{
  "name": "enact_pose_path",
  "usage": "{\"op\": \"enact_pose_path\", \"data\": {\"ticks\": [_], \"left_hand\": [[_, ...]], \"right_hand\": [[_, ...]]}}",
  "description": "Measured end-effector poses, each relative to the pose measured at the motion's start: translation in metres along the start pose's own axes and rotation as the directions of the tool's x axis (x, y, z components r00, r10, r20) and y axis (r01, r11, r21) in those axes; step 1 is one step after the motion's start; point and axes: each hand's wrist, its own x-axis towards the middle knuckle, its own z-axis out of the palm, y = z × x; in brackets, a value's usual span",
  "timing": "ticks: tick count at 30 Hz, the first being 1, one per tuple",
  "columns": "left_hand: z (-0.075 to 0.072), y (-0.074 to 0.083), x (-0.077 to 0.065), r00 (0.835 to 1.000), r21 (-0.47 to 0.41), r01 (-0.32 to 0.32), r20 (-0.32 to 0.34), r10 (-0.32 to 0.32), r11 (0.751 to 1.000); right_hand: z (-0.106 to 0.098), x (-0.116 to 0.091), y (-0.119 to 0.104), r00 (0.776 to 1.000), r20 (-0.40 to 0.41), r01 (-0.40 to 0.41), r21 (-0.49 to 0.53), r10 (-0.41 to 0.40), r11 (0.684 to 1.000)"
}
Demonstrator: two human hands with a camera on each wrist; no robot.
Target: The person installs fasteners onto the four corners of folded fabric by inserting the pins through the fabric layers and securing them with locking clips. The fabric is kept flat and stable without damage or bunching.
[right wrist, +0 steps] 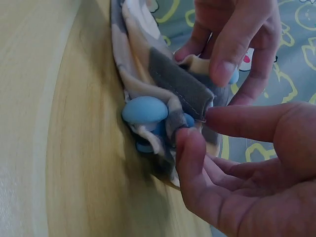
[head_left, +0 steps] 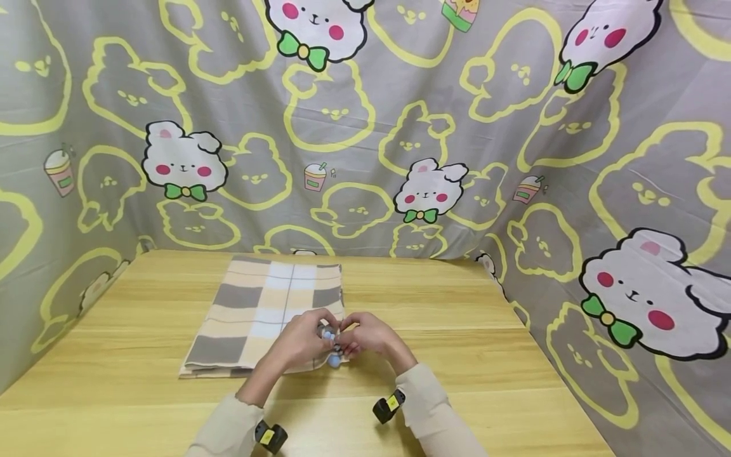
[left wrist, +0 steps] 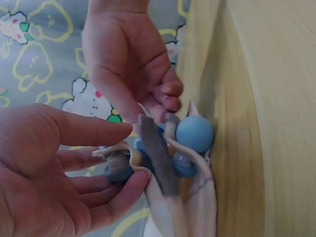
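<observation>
A folded plaid cloth (head_left: 248, 324) in grey, cream and white lies on the table, its near right corner lifted between the hands. My left hand (head_left: 299, 339) pinches folds of that corner, beside a small blue rounded piece (left wrist: 118, 172). Facing it, my right hand (head_left: 370, 335) holds the corner's edge with thumb and fingertips in the right wrist view. A larger blue rounded knob (right wrist: 145, 109) sits against the cloth, and further blue pieces (left wrist: 185, 166) show among the folds. How these pieces are joined is hidden by cloth and fingers.
The cloth lies on a light wooden table (head_left: 457, 355). Grey curtains (head_left: 354, 158) printed with white rabbits and yellow outlines stand at the back and both sides. Each wrist wears a small black camera (head_left: 388, 406).
</observation>
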Motion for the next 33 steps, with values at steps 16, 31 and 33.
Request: {"op": "enact_pose_path", "data": {"ticks": [16, 31, 33], "left_hand": [[-0.003, 0.001, 0.001, 0.999, -0.099, 0.009, 0.05, -0.005, 0.995], [0.014, -0.005, 0.003, 0.993, -0.111, -0.079, -0.1, 0.068, 0.991], [0.015, -0.008, 0.004, 0.989, -0.087, -0.074, -0.132, 0.062, 0.994]], "right_hand": [[0.002, 0.003, 0.006, 0.995, -0.081, 0.063, -0.003, -0.063, 0.998], [-0.009, -0.001, 0.002, 0.997, -0.079, 0.019, 0.076, -0.013, 0.997], [-0.01, -0.001, 0.0, 0.997, -0.077, 0.025, 0.074, -0.02, 0.997]]}}
